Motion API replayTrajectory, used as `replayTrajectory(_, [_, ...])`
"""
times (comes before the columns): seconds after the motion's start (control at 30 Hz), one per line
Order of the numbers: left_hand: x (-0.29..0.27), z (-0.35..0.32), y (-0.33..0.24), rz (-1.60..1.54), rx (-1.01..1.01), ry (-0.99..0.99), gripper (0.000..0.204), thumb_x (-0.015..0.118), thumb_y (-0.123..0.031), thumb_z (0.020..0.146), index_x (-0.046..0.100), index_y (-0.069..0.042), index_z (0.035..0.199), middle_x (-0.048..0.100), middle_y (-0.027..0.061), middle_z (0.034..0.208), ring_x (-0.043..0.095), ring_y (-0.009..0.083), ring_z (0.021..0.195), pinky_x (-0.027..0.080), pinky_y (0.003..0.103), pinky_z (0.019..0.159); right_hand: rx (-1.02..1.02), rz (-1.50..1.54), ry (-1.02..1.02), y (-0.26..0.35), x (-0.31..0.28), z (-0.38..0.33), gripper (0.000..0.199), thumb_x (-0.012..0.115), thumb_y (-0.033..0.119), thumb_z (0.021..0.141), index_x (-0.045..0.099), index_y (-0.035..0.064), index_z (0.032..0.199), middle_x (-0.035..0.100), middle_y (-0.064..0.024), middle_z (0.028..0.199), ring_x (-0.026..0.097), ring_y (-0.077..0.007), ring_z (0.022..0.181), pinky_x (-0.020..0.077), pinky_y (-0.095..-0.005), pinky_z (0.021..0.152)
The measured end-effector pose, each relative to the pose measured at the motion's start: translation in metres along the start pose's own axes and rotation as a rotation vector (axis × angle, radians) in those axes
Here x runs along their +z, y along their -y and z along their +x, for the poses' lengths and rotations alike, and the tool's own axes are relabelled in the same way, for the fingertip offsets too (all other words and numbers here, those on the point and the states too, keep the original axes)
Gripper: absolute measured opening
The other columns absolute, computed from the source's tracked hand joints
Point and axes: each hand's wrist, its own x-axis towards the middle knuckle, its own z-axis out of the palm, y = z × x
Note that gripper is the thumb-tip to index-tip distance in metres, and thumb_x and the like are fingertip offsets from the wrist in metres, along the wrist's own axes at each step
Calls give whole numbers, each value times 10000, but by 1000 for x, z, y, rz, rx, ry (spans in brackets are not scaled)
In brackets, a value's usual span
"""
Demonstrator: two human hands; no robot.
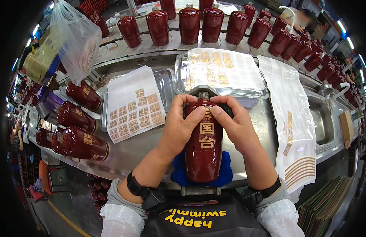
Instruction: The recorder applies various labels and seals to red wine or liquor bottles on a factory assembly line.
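Note:
A dark red glazed bottle (203,162) with raised gold characters down its front lies in front of me, its neck pointing away. My left hand (182,124) wraps round the left of its shoulder, the thumb pressed on the small gold emblem near the neck. From the right, my right hand (237,125) grips the same shoulder, its thumb beside the other one. Under the bottle's lower end is a blue cloth (225,173) on a small stand. The fingers behind the bottle are partly hidden.
Left of the bottle lies a white sheet of gold decals (123,94). A metal tray (254,94) behind holds more decal sheets; a long sheet (283,87) hangs over the right edge, near a sink (323,122). Several red bottles (86,144) lie at left; others (189,25) line the conveyor.

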Motion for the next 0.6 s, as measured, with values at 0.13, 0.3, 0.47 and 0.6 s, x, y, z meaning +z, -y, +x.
replayTrajectory(0.13, [0, 0, 0, -2, 13, 1, 345, 644, -196, 936, 454, -15, 1161, 576, 81, 1050, 541, 102, 941, 472, 249, 829, 25, 3, -3, 1, 0, 0, 337, 649, 235, 940, 576, 12, 1182, 624, -51, 1031, 558, -100, 942, 467, -253, 846])
replayTrajectory(0.3, [1, 0, 0, 9, 30, 12, 339, 632, -191, 942, 450, -14, 1166, 576, 78, 1045, 545, 98, 940, 475, 251, 830, -42, -119, -2, 2, 1, 1, 343, 666, 218, 928, 575, 15, 1190, 630, -54, 1034, 563, -105, 954, 469, -262, 860])
replayTrajectory(0.47, [-3, -1, 4, -85, 5, 40, 300, 577, -194, 978, 445, -24, 1186, 559, 72, 1084, 536, 91, 968, 466, 246, 847, -3, 58, -11, 0, 0, 1, 366, 712, 269, 873, 614, 4, 1104, 634, -121, 1011, 601, -204, 956, 469, -320, 858])
replayTrajectory(0.6, [-5, 0, 5, -82, 5, 52, 293, 557, -193, 989, 438, -29, 1201, 554, 69, 1099, 532, 88, 982, 462, 243, 862, -4, -70, 24, 7, -1, 2, 342, 666, 211, 928, 572, 7, 1186, 628, -56, 1040, 565, -103, 953, 468, -257, 859])
